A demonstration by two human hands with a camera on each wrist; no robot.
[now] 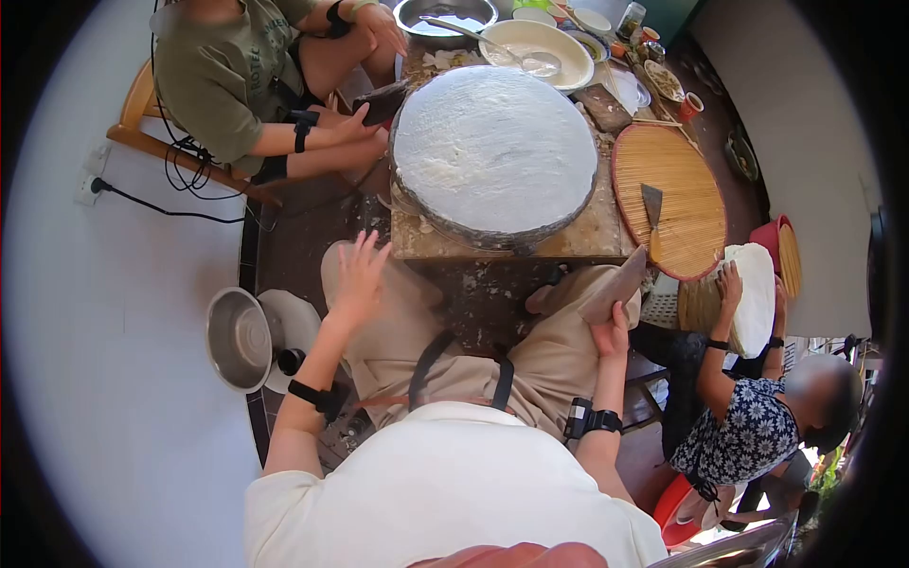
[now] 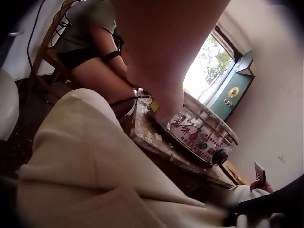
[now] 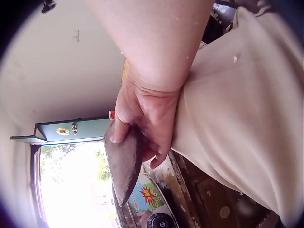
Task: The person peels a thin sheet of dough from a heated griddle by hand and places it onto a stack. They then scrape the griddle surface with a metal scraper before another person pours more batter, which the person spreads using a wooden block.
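Note:
A white, floury-looking layer (image 1: 492,151) covers the top of the round electric griddle (image 2: 197,135), which stands on a worn table in front of me. Over my left knee my left hand (image 1: 360,279) is raised with its fingers spread, and it holds nothing. My right hand (image 1: 612,331) grips a flat grey-brown pointed board (image 3: 122,164) near my right knee, thumb on one face and fingers behind. The tip of this board points toward the table's near right corner. On a round woven straw mat (image 1: 686,213) to the right lies a metal spatula (image 1: 652,213).
A person (image 1: 213,85) sits at the left of the griddle, holding a dark board. Another person (image 1: 757,417) at the right handles a stack of white round sheets (image 1: 753,298). Behind the griddle is a batter basin (image 1: 511,43) with a ladle. A steel bowl (image 1: 239,339) stands left.

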